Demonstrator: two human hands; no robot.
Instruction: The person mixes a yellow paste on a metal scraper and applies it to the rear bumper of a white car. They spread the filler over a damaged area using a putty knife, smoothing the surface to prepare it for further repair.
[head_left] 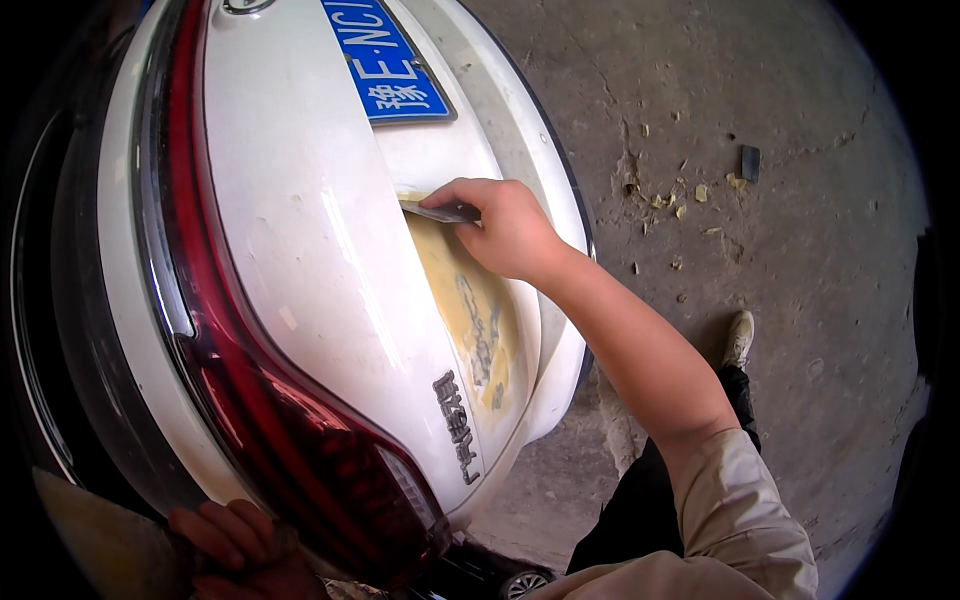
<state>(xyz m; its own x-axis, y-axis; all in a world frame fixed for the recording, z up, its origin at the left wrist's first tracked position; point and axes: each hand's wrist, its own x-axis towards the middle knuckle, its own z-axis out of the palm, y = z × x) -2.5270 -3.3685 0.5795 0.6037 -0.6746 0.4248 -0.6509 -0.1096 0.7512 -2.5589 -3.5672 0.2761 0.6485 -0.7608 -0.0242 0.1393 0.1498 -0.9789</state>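
Note:
My right hand (pixel 505 228) is closed on a thin, dark-grey putty scraper (pixel 452 211). The scraper's edge meets the rear of a white car (pixel 290 190), at the upper end of a yellowish putty patch (pixel 455 275). Bare grey spots show through the putty lower down. In the dim lower left corner, my left hand (pixel 240 545) has its fingers curled at the edge of a flat, tan board (pixel 105 535). Shadow hides part of this hand.
A long red tail light (pixel 330 455) curves beside the panel. Above the patch sits a blue licence plate (pixel 390 65); below it are dark badge letters (pixel 457 428). Yellowish flakes (pixel 680 211) and a small dark rectangular piece (pixel 750 163) lie on the concrete floor (pixel 800 270). My shoe (pixel 738 338) stands there.

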